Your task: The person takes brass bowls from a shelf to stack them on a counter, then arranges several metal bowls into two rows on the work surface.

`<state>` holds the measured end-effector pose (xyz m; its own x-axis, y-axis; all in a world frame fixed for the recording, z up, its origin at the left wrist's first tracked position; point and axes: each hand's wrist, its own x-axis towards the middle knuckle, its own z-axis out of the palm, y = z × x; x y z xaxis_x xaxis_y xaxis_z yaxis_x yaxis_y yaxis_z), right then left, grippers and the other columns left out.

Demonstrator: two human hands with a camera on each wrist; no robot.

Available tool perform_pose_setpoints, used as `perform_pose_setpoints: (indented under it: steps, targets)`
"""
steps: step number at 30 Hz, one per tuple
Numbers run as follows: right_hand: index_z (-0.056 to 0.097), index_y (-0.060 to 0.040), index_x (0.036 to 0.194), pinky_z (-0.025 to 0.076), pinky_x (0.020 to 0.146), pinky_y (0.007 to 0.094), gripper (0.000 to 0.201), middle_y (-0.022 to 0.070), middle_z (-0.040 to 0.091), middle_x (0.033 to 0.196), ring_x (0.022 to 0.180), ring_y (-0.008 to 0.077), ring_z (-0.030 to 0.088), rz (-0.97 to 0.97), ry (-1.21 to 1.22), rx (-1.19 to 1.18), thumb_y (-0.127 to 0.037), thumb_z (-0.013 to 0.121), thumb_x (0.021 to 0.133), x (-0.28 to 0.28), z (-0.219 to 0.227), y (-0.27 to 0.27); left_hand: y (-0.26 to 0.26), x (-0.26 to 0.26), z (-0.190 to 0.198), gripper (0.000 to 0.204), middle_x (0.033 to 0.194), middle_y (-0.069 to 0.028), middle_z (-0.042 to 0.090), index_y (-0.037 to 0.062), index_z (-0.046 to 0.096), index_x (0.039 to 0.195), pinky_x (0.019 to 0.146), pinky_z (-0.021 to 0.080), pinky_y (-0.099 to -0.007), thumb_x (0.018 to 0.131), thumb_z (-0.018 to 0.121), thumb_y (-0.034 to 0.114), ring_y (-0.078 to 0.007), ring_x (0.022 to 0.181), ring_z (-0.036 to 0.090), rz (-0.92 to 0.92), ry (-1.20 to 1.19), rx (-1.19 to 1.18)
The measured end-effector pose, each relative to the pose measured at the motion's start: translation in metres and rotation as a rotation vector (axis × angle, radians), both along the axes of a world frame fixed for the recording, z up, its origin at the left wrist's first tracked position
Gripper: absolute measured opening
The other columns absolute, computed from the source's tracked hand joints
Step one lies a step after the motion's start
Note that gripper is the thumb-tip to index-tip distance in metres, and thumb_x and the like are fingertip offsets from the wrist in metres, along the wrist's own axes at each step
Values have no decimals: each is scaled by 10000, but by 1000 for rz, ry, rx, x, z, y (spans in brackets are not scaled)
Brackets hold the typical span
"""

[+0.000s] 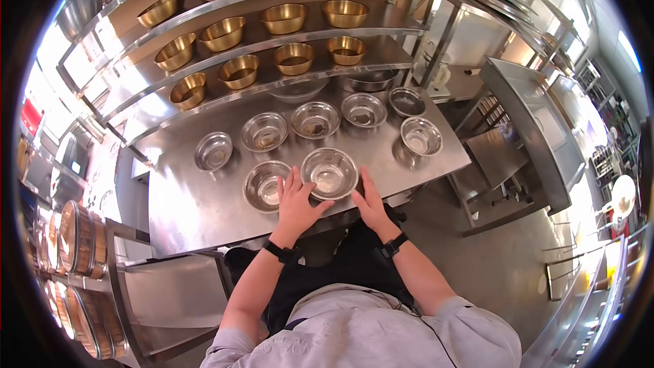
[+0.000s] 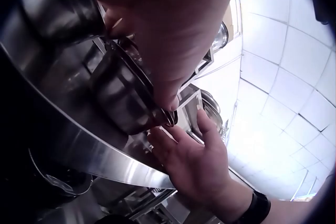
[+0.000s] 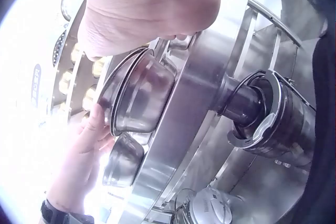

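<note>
I stand at a stainless steel worktable [image 1: 191, 204] that runs out ahead of me, with tiered steel shelves [image 1: 272, 34] rising behind it. The shelves carry rows of brass bowls [image 1: 240, 70], and a curved row of smaller steel bowls [image 1: 315, 120] sits across the middle of the table.

Nearest me, by the front edge, is the steel bowl [image 1: 330, 172] I have between my hands, standing upright on the tabletop. Just beside it on my left sits another steel bowl [image 1: 264, 185].

My left hand [image 1: 297, 202] lies on the table against the near left side of the bowl, fingers straight and a little apart, thumb stretched toward the rim. My right hand [image 1: 371, 201] lies on the table at the bowl's right side, fingers straight and together, touching its wall. Neither hand is curled round anything. A black wristband [image 1: 283, 253] sits on each wrist.
</note>
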<state>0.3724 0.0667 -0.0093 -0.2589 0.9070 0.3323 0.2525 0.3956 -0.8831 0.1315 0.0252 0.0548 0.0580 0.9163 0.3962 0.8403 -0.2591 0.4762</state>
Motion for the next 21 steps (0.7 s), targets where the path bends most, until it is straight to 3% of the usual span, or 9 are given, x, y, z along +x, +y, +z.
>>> perform_pose_setpoints:
  steps: [1, 2, 5, 8, 15, 21]
  targets:
    - [240, 51, 1643, 230, 1281, 443, 812, 272, 293, 1692, 1573, 396, 292, -8, -20, 11, -313, 636, 1035, 0, 0, -1, -1, 0, 0, 656, 1576, -355, 423, 64, 763, 1182, 1271, 165, -615, 755, 879, 548, -451, 1517, 357, -1, 16, -1]
    - [242, 49, 1643, 233, 1280, 446, 819, 274, 295, 1690, 1572, 400, 294, -12, -39, 22, -322, 641, 1031, 0, 0, -1, -3, -2, 1, 740, 1620, -356, 354, 58, 704, 1306, 1272, 126, -634, 770, 868, 541, -463, 1556, 282, -27, 26, -34]
    - [245, 48, 1641, 240, 1276, 460, 843, 289, 295, 1684, 1563, 420, 301, -17, -81, 38, -372, 641, 1026, 0, 2, 0, -13, -7, 18, 806, 1656, -343, 293, 72, 635, 1400, 1275, 128, -629, 765, 881, 504, -459, 1575, 245, -53, 26, -7]
    - [243, 49, 1640, 243, 1274, 466, 849, 295, 296, 1681, 1559, 427, 306, -16, -108, 34, -395, 630, 1030, -1, 7, -1, -24, -28, 11, 804, 1682, -330, 246, 85, 605, 1411, 1269, 146, -641, 753, 906, 436, -469, 1586, 209, -44, -7, 60]
    - [244, 54, 1637, 255, 1269, 470, 864, 300, 307, 1673, 1548, 433, 319, -14, -118, 41, -413, 633, 1023, -2, 8, -1, -55, -70, -16, 838, 1685, -352, 202, 72, 580, 1382, 1254, 178, -666, 700, 951, 388, -523, 1570, 199, 192, -113, 181]
    - [264, 56, 1631, 262, 1266, 471, 854, 298, 330, 1662, 1538, 429, 336, -20, -122, 64, -404, 639, 1018, -4, 2, 1, -58, -80, -33, 839, 1702, -338, 174, 48, 562, 1401, 1257, 266, -566, 708, 958, 304, -504, 1562, 241, 259, -275, 104]
